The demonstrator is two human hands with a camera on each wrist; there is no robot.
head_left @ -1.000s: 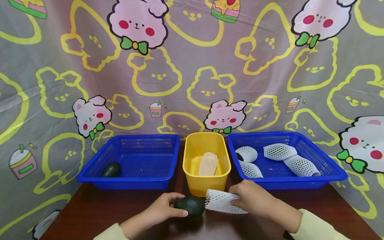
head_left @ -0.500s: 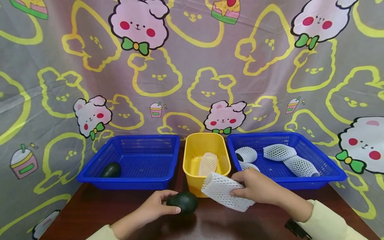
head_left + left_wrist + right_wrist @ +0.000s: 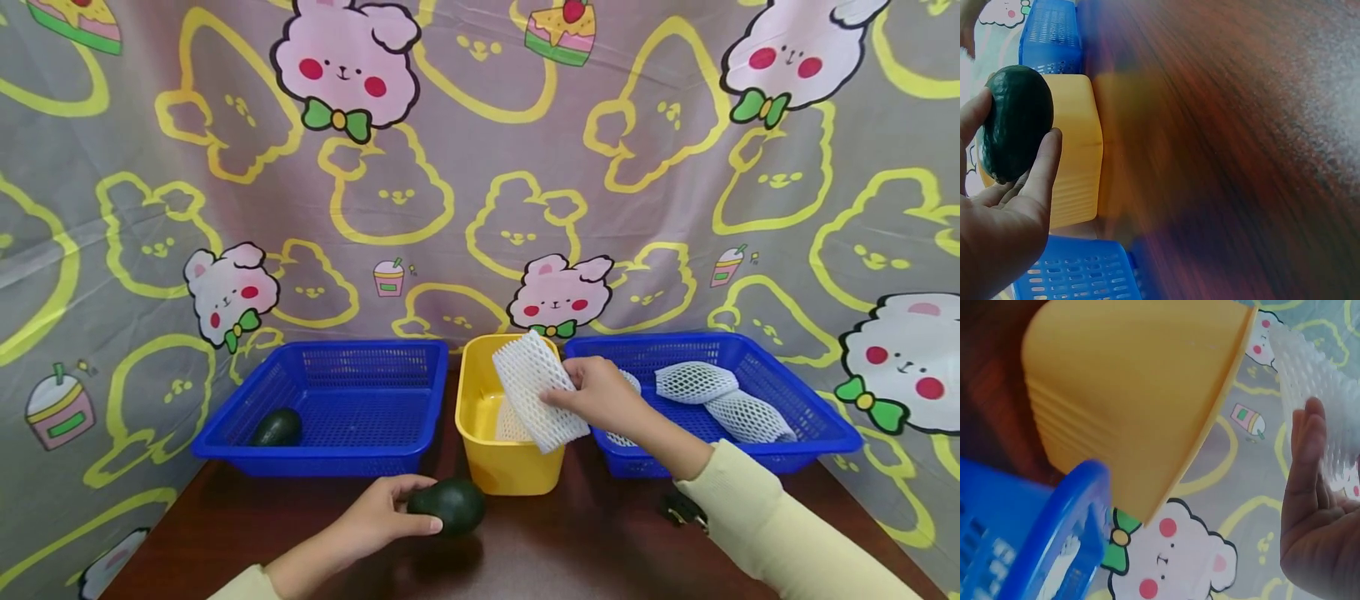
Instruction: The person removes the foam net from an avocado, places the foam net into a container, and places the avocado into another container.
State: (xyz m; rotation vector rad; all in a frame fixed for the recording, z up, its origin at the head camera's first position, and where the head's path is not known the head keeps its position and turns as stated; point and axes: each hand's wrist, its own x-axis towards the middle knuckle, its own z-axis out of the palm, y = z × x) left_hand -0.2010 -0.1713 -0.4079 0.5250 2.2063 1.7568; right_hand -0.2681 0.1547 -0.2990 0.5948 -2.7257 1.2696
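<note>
My left hand (image 3: 380, 514) grips a dark green avocado (image 3: 452, 507) just above the front of the table; the left wrist view shows the same avocado (image 3: 1017, 122) between thumb and fingers. Over the yellow bin (image 3: 512, 467), my right hand (image 3: 600, 392) pinches a flattened white foam net sleeve (image 3: 536, 387) by its right side. In the right wrist view this foam sleeve (image 3: 1319, 381) stands above the rim of the yellow bin (image 3: 1129, 394). Another foam net (image 3: 510, 423) lies inside the bin, partly hidden behind the held one.
A blue basket (image 3: 315, 458) at the left holds a second avocado (image 3: 277, 427). The right blue basket (image 3: 750, 458) contains several net-wrapped pieces (image 3: 693, 382), some hidden by my right arm. A patterned cloth (image 3: 465, 167) hangs behind the dark wooden table (image 3: 570, 542).
My right hand has drawn the foam sleeve away from the avocado and lifted it up over the yellow bin. The left hand has moved slightly left with the avocado.
</note>
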